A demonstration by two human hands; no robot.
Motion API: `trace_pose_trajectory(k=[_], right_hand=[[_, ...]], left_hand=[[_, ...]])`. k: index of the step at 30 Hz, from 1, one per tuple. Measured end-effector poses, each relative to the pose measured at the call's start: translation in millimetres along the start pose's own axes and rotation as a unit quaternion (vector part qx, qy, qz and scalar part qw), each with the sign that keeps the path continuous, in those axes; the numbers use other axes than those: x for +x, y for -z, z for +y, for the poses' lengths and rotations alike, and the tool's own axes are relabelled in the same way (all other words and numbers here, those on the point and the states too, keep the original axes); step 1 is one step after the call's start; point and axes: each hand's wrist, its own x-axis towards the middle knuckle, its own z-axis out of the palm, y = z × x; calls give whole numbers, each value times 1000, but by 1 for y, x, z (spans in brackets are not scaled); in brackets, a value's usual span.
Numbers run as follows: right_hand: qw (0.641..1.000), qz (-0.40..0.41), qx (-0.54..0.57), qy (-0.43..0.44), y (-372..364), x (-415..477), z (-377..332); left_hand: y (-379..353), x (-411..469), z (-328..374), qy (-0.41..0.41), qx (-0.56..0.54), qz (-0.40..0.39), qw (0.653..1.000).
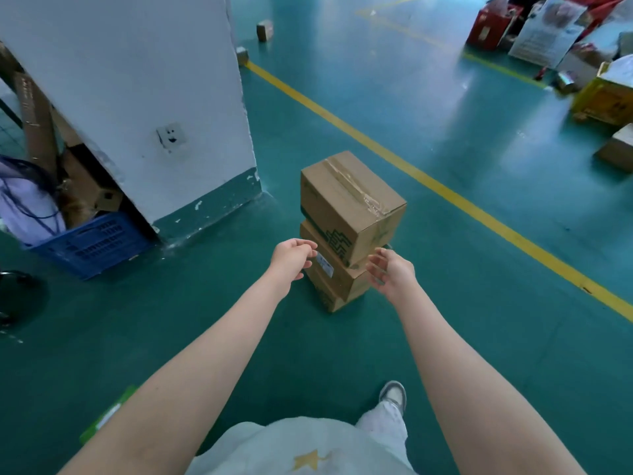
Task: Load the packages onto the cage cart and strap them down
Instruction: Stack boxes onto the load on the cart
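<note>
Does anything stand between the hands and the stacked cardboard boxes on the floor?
Nothing visible does. The left hand and right hand, both empty, flank the stacked boxes, and no object sits in the gaps. The cage cart is out of view, so that path cannot be judged.

Green floor (205, 320), glossy; yellow line (445, 193) runs diagonally across it. Stack of three cardboard boxes (346, 231) stands on floor near middle, left of line, top box taped. White pillar (137, 97) rises left of stack. Blue crate (92, 245) on floor beside pillar base. Small box (242, 55) at pillar's far corner, at line's end; farther box (264, 30) beyond it. Yellow carton (606, 97) and brown carton (618, 149) at right edge, across line. Flat green item (109, 416) lower left. Grey shoe (394, 394) planted near bottom.
</note>
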Motion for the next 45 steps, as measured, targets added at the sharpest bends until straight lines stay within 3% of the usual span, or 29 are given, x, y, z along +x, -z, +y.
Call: trace_pose_trajectory(k=[10,17,21,25,31,41,45], right_hand=[[977,-71,-201,8,32,108,-123],[936,-126,-328,-16,17,176,-141],[904,-83,-419,34,-1,224,-151],[873,-33,-482,61,-9,259,-170],[836,-51,-544,49,-14,301,-181],[762,-102,-637,-62,-5,350,-175],[773,-145,-609,-107,-9,364,-173]], left_hand=[[-115,69,36,68,-77,92,990],[-150,109,29,140,-84,155,974],[-156,143,28,171,-70,173,967],[-167,177,33,199,-64,173,963],[-183,218,42,220,-23,145,964],[-203,236,30,357,12,85,930],[-218,241,33,352,-71,104,927]])
